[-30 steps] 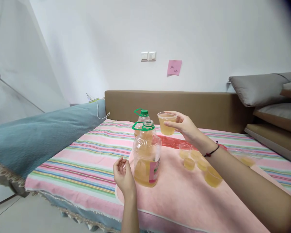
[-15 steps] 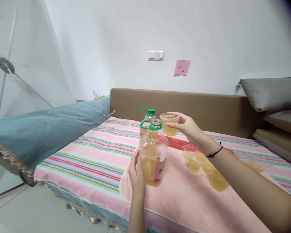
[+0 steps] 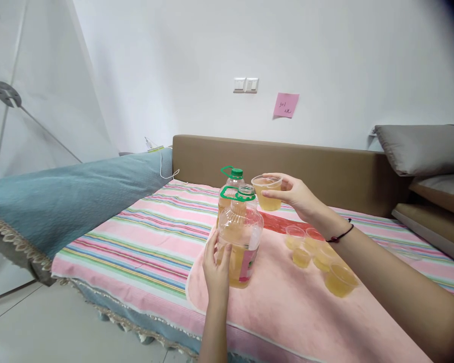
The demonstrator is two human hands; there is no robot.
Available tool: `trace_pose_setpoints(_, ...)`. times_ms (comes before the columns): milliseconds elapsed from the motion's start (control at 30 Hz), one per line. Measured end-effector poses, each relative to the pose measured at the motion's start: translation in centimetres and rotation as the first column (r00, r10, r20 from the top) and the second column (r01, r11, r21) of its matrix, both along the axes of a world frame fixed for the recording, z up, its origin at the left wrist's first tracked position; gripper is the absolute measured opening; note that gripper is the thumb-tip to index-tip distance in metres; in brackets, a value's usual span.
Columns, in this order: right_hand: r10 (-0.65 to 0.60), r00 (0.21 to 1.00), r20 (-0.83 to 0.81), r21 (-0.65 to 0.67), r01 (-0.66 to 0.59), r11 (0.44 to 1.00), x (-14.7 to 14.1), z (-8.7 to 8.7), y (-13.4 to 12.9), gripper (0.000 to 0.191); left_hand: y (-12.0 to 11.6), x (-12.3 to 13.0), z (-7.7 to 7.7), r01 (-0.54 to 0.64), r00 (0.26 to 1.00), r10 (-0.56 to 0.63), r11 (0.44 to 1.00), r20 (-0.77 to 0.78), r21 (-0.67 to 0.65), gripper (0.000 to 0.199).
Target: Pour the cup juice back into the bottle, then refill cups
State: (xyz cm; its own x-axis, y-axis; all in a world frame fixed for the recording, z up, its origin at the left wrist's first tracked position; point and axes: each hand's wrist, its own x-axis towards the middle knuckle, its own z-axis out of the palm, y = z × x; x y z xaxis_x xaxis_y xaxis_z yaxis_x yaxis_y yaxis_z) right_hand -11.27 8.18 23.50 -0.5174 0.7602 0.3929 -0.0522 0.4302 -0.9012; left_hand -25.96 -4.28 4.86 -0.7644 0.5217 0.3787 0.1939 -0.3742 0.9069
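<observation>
My right hand (image 3: 293, 194) grips a clear plastic cup (image 3: 268, 200) of yellow liquid, held upright in the air beside the mouth of an uncapped bottle. That large clear bottle (image 3: 239, 272), with a green ring handle and a pink label, is partly full of yellow liquid. My left hand (image 3: 216, 267) holds its near left side, thumb in front and fingers along the side. A second bottle (image 3: 237, 173) with a green cap stands right behind it. Several cups of the same liquid, one a large cup (image 3: 340, 282), stand to the right below my right forearm.
A pink mat (image 3: 272, 312) lies over a striped cloth (image 3: 136, 242), with a red plastic sheet (image 3: 276, 222) behind the cups. A brown backrest (image 3: 306, 164) runs along the wall. Grey cushions (image 3: 419, 148) are piled at right; a blue-covered armrest (image 3: 79, 191) is at left.
The view has shifted slightly. My right hand still holds the cup near the bottle mouth, and my left hand stays on the bottle with little visible movement.
</observation>
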Motion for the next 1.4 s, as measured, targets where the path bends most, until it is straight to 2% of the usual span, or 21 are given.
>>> trace_pose_setpoints(267, -0.014, 1.0, 0.021, 0.011, 0.014, 1.0, 0.1, 0.2, -0.1, 0.056, 0.1, 0.1, -0.1, 0.004, 1.0, -0.004, 1.0, 0.023, 0.005, 0.052)
trace_pose_setpoints(467, -0.037, 0.994, 0.104, 0.049, 0.032, 0.998, 0.2, 1.0, -0.4, 0.055, 0.1, 0.1, -0.2, 0.0, 1.0, 0.0, 1.0, 0.015, -0.002, 0.05)
trace_pose_setpoints(1133, 0.0, 0.984, 0.176, 0.087, -0.015, 0.996, 0.2, 2.2, 1.2, 0.055, 0.1, 0.2, -0.3, 0.008, 1.0, -0.008, 1.0, -0.003, -0.006, 0.051)
trace_pose_setpoints(1400, -0.019, 0.948, 0.319, 0.111, -0.018, 0.994, 0.5, 3.2, 1.3, 0.057, 0.3, 0.2, -0.5, 0.004, 1.0, -0.004, 1.0, -0.003, -0.006, 0.051)
